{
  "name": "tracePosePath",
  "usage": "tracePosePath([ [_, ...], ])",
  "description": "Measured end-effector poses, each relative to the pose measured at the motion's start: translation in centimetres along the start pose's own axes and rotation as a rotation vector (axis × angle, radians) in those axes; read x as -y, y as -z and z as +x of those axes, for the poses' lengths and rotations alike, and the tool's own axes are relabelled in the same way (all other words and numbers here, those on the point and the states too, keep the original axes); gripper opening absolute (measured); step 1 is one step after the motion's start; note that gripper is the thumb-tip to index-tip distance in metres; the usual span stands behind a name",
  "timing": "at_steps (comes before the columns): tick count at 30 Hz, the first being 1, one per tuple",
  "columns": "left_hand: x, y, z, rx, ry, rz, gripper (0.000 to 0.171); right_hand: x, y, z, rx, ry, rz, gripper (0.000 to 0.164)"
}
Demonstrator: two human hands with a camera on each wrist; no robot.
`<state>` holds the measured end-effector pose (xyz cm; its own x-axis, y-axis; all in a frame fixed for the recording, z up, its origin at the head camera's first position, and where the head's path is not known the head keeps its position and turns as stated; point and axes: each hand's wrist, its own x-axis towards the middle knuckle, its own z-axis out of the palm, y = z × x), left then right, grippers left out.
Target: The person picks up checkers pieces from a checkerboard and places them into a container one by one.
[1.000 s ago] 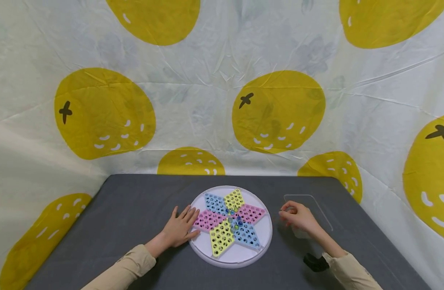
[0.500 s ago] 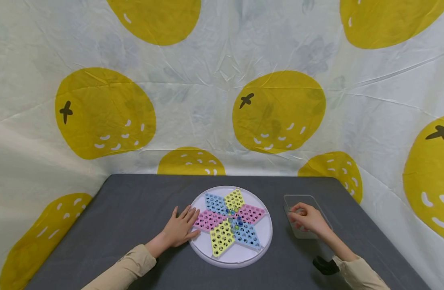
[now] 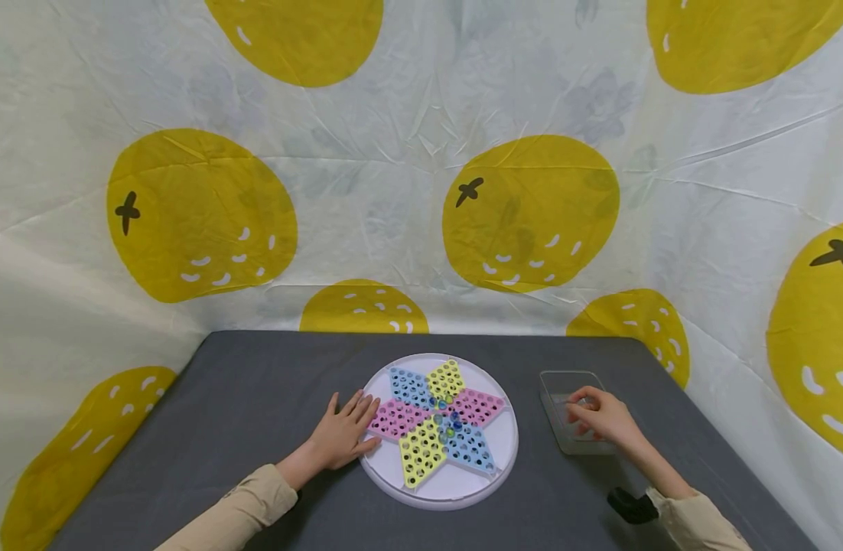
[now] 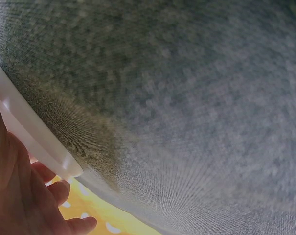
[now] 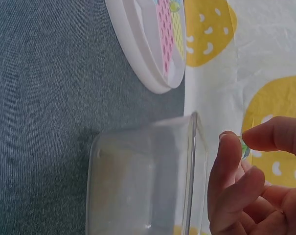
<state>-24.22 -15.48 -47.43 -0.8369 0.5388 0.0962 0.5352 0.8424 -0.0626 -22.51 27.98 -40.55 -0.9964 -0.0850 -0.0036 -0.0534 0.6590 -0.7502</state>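
Note:
My left hand [image 3: 340,438] rests with spread, straight fingers on the left edge of a round white Chinese checkers board [image 3: 486,463]. Pink, yellow and blue perforated points form its star, and several glass marbles [image 3: 454,422] sit around the middle. In the left wrist view, the fingers [image 4: 59,192] lie against the board's rim. My right hand [image 3: 609,419] is above a clear plastic box [image 3: 578,445], right of the board. Between thumb and forefinger it pinches a small marble [image 5: 244,149] with green in it, mostly covered by the fingertips.
A dark grey cloth [image 3: 256,383] covers the table. Behind it and at the sides hangs a white curtain [image 3: 366,207] with big yellow fruit prints. A black strap [image 3: 631,506] shows at the right wrist.
My right hand has moved rightward from the box's left side to over the box, keeping its pinch. The left hand and the board have stayed put.

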Motion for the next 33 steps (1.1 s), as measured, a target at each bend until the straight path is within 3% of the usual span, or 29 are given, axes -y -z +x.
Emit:
tracePosePath([
  [22,-0.2,0.5,0.0,0.019,0.000,-0.014,0.065,-2.1,1.5,0.4,-0.001,-0.080,-0.009,0.032],
  [33,-0.1,0.4,-0.1,0.026,-0.002,-0.035,0.066,-2.9,1.8,0.4,-0.022,-0.069,-0.040,0.031],
])
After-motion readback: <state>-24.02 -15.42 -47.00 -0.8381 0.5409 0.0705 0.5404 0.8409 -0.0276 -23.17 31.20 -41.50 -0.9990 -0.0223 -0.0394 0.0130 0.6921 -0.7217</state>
